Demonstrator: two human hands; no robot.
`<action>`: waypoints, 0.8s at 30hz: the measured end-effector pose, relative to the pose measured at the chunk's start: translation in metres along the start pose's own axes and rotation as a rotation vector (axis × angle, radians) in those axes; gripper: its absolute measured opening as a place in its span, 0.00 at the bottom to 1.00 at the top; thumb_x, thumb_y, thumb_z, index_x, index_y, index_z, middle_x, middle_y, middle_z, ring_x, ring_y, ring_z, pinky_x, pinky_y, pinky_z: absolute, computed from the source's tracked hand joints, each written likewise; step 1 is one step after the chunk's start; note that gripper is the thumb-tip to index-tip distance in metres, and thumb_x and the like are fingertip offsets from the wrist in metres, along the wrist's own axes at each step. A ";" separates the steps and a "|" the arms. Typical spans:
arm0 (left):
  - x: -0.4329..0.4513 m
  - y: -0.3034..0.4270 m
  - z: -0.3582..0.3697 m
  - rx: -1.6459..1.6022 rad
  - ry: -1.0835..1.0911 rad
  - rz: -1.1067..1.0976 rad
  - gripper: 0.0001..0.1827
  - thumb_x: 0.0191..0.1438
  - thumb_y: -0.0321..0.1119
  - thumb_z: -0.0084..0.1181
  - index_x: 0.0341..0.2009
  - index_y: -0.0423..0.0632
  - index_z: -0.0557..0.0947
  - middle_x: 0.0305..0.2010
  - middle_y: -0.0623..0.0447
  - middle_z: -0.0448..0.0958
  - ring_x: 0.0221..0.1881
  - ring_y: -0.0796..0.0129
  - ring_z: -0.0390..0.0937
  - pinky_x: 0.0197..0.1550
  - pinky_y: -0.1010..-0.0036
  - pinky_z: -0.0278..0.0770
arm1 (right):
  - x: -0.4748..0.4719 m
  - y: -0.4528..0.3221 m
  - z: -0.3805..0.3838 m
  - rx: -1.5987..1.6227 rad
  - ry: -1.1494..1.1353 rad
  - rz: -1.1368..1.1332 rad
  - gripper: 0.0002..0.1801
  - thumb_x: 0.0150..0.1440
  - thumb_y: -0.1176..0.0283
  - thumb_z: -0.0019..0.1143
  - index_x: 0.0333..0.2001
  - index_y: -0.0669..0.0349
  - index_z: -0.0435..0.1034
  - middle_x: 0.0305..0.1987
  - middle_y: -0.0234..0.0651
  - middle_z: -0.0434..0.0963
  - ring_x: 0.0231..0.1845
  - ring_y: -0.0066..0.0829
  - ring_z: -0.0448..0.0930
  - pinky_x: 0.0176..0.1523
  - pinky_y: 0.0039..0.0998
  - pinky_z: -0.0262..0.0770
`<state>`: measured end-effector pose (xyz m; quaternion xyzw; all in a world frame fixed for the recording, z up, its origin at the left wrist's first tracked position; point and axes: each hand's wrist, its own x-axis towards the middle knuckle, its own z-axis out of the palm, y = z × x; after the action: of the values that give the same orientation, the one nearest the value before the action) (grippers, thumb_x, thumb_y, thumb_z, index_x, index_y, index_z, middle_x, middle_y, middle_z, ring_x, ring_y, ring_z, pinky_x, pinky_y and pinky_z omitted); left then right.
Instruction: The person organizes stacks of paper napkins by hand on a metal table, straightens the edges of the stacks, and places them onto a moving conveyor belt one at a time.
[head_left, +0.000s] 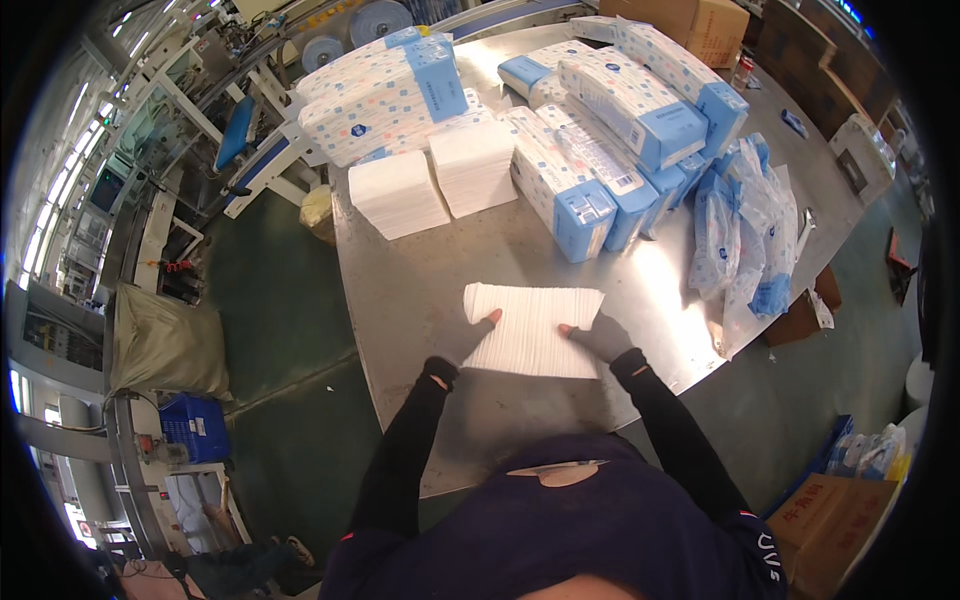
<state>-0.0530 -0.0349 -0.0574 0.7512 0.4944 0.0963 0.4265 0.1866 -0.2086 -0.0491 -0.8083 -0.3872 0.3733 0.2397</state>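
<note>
Both hands wear grey gloves that leave the thumb tips bare. My left hand (468, 337) and my right hand (601, 337) grip a stack of white folded paper tissues (534, 330) from its two ends, thumbs on top, its layered edges facing up. The stack is over the near part of the metal table (405, 300); whether it touches the tabletop I cannot tell. Beyond it stand two more white tissue stacks, a left one (397, 195) and a right one (476, 169), side by side. Printed tissue packs with blue ends (574, 202) lie in a pile to their right.
More wrapped packs (375, 105) lie at the table's back left. Crumpled plastic packaging (742, 217) and a wrench (805, 229) are near the right edge. A cardboard box (686, 30) stands at the back. Left of the table are machinery and a blue crate (196, 427); a person's leg (247, 559) shows lower left.
</note>
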 end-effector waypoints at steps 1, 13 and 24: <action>-0.007 0.008 0.004 -0.066 0.014 0.017 0.44 0.45 0.56 0.62 0.57 0.36 0.66 0.52 0.38 0.72 0.53 0.53 0.71 0.54 0.64 0.67 | -0.004 0.001 0.004 -0.009 0.038 0.001 0.46 0.45 0.37 0.58 0.57 0.62 0.63 0.48 0.48 0.76 0.50 0.44 0.77 0.52 0.37 0.70; -0.103 -0.031 0.003 -0.420 -0.125 0.447 0.38 0.45 0.29 0.66 0.60 0.43 0.62 0.49 0.49 0.73 0.50 0.62 0.73 0.52 0.69 0.72 | -0.079 0.089 -0.005 0.118 0.309 -0.417 0.57 0.35 0.57 0.77 0.63 0.67 0.51 0.53 0.42 0.70 0.54 0.36 0.74 0.53 0.32 0.73; -0.093 -0.054 0.061 -0.346 0.236 0.627 0.37 0.40 0.44 0.73 0.53 0.44 0.72 0.50 0.51 0.75 0.52 0.65 0.73 0.52 0.70 0.71 | -0.077 0.051 0.019 0.257 0.060 -0.326 0.35 0.36 0.71 0.77 0.49 0.64 0.69 0.42 0.35 0.79 0.42 0.25 0.80 0.43 0.26 0.78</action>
<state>-0.1001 -0.1366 -0.1089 0.7667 0.2624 0.3903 0.4370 0.1618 -0.2981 -0.0630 -0.7083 -0.4547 0.3518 0.4096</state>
